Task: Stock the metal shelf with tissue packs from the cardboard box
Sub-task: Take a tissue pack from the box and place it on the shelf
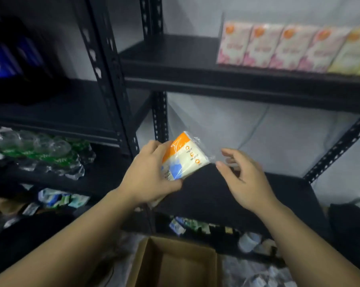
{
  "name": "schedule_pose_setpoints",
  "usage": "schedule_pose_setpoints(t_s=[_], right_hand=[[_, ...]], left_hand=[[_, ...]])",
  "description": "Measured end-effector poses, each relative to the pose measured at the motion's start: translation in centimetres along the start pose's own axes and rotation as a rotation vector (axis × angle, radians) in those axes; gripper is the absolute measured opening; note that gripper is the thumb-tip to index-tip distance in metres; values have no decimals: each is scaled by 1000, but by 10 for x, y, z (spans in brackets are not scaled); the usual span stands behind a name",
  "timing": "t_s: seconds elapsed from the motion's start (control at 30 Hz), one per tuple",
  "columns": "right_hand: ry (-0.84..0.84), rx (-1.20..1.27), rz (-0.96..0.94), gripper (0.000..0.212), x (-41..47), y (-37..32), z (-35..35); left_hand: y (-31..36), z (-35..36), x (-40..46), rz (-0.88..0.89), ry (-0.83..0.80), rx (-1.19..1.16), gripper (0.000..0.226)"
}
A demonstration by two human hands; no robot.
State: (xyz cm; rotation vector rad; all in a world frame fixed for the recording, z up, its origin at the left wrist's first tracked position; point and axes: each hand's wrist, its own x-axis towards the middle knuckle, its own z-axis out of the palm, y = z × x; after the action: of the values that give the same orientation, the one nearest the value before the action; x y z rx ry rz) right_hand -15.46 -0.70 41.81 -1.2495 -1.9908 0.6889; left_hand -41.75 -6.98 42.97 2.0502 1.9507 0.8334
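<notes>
Cardboard box sitting open, nearest, below forearms. Left hand gripping tissue pack, fingers curling round its lower left end. Pack hovering over bare middle tier of metal shelf, long axis tilting up toward right. Right hand just beside pack's right end, fingers loosely spread, thumb tip seeming to brush wrapper corner. Farther up, row of tissue packs standing on upper tier. Likely next: setting pack down on shelf.
</notes>
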Motion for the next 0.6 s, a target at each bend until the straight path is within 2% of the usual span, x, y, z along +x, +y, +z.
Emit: schedule_pose_setpoints(t_s=[0.13,0.3,0.4,0.47,0.6], right_hand=[[101,-107,-168,52,36,-34,-50],[311,-184,-398,42,76,-77,-97],[431,-325,-505,39,112,-99,-121],[440,-495,-449,40,143,-108,-137],[343,-733,-267,55,183,-107,-150]], left_hand=[[26,-51,29,94,119,27,96],[53,-104,62,189,216,96,98],[66,-130,86,221,245,152,99],[72,-145,106,215,242,201,100],[72,-158,140,105,209,223,102]])
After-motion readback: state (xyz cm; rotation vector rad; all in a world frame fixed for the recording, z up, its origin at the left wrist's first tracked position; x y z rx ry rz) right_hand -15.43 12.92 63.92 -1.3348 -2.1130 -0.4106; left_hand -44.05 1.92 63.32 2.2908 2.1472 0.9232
